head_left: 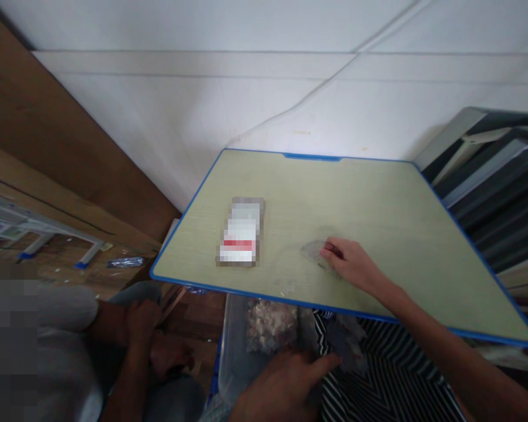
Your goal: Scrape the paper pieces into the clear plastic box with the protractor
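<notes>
My right hand [352,262] is over a small pale-yellow tabletop [378,199] with a blue rim. Its thumb and fingers are pinched together on a thin, see-through greyish piece [311,251], which lies at or just above the surface. My left hand [286,378] is low in front of the table, between a clear plastic bin [235,328] and my striped clothing [387,375]. One finger points right, beside a crumpled grey thing [349,346]; most of the other fingers are hidden or blurred. Inside the bin is a heap of small clear, crinkled pieces [270,322].
A pixelated flat rectangular thing [241,231] with a red band lies on the table's left part. A person [70,351] sits at the left, hands together. Grey folded frames [501,170] lean at the right. Behind the table is a white wall [246,99] with a cable.
</notes>
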Motion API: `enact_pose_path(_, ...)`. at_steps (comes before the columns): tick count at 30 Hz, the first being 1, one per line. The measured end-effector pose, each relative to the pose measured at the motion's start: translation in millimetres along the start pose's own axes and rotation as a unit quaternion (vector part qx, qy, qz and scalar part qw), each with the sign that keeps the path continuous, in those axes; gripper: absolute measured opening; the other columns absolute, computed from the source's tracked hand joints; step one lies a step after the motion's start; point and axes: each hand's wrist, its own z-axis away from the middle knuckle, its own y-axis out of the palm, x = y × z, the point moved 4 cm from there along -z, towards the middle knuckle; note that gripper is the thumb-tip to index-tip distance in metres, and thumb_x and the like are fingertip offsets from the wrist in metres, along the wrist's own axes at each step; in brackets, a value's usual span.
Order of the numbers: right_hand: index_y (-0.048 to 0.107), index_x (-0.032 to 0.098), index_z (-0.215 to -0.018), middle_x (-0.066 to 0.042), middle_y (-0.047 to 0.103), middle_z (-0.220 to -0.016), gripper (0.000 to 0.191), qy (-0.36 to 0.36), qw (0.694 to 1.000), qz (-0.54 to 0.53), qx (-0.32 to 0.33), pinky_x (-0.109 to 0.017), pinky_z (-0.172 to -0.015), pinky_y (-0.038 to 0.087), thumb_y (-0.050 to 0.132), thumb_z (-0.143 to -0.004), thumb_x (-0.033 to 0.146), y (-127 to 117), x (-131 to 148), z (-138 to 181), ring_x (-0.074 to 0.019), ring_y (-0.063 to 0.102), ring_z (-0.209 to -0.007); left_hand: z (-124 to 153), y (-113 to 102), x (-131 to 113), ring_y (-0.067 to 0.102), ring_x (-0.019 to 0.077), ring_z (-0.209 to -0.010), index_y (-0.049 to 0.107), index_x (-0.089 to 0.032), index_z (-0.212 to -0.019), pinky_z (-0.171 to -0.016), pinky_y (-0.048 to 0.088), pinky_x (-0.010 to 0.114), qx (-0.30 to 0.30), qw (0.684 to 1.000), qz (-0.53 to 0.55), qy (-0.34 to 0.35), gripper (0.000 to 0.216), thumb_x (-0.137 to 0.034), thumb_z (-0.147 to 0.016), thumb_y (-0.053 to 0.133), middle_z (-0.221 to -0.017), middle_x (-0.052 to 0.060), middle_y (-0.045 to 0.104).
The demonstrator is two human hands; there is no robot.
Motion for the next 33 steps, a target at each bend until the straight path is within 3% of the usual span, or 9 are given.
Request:
enact_pose_path(6,0.05,0.019,-0.065,-0.002,0.058,-0.062,0.017,-0.056,0.996,-0.01,0.071,-0.025,-0.055,0.031,0.05,-0.082,0.02,23.6,47.0,-2.0,-0.0124,0.047,-0.057,1.4,4.6,2.2,0.059,0.0285,-0.101,0.038,-0.031,-0.144,-0.085,0.048,0.036,-0.031,0.999,-0.002,0.012,0.079,-0.01,-0.072,0.062,-0.111,0.009,0.062)
enact_pose_path(10,0.052,0.018,-0.064,-0.002,0.059,-0.062,0.02,-0.088,0.99,0.0,0.108,-0.025,-0.055,0.029,0.052,-0.083,0.019,27.6,63.2,-1.7,-0.0123,0.047,-0.056,2.2,3.0,0.5,0.058,0.0292,-0.1,0.037,-0.031,-0.145,-0.083,0.049,0.037,-0.021,1.0,-0.008,0.003,0.077,-0.012,-0.074,0.062,-0.11,0.009,0.061)
enact_pose_path(18,0.049,0.018,-0.061,-0.001,0.057,-0.059,0.024,-0.105,0.984,0.006,0.143,-0.025,-0.055,0.027,0.054,-0.084,0.02,32.5,74.5,3.6,-0.0111,0.046,-0.055,1.8,-1.0,-2.8,0.057,0.0312,-0.105,0.036,-0.03,-0.146,-0.088,0.046,0.039,-0.007,1.0,0.0,-0.006,0.075,-0.012,-0.078,0.062,-0.116,0.011,0.06)
enact_pose_path(24,0.05,0.018,-0.064,-0.002,0.061,-0.065,0.021,-0.123,0.98,0.029,0.154,-0.028,-0.065,0.031,0.055,-0.085,0.02,35.5,79.9,7.3,-0.013,0.051,-0.063,0.5,0.2,-1.9,0.055,0.03,-0.108,0.034,-0.032,-0.146,-0.09,0.045,0.038,-0.013,1.0,-0.004,0.016,0.076,-0.012,-0.079,0.064,-0.122,0.009,0.058)
enact_pose_path(33,0.049,0.018,-0.066,-0.001,0.059,-0.064,0.021,-0.123,0.98,0.01,0.158,-0.029,-0.069,0.032,0.054,-0.086,0.021,39.6,77.6,9.9,-0.0128,0.049,-0.063,0.1,-1.8,-3.3,0.055,0.031,-0.107,0.034,-0.03,-0.146,-0.088,0.046,0.04,0.004,1.0,-0.007,0.004,0.077,-0.012,-0.078,0.064,-0.119,0.01,0.059)
